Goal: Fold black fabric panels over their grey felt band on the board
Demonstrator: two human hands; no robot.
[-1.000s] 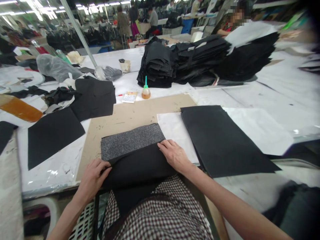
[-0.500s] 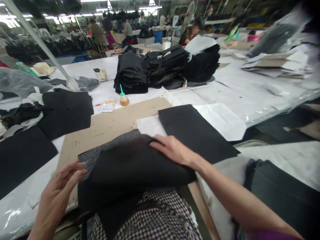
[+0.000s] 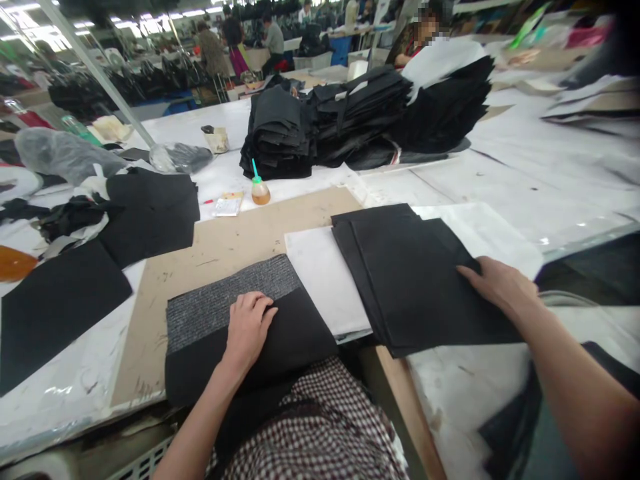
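Note:
In front of me lies a black fabric panel [image 3: 295,327] with a grey woven band [image 3: 225,303] along its far side. My left hand [image 3: 250,323] rests on it where band and black meet, fingers slightly bent and thumb apart. To the right, my right hand [image 3: 505,283] grips the right edge of a black fabric sheet [image 3: 425,280], with the thumb on top. That sheet lies askew over more black sheets [image 3: 375,212], whose left and far edges show beneath it.
A tan board [image 3: 230,240] lies under the panel. Beyond it stand a small glue bottle [image 3: 261,192] and folded black stacks [image 3: 360,113]. Black pieces [image 3: 60,300] lie left, and a slanted pole [image 3: 100,73] rises there. A person [image 3: 415,40] sits across the table.
The right hand has let the black sheet it was moving down onto the pile at right, uncovering the grey-banded panel. My left hand has come rightward onto that panel.

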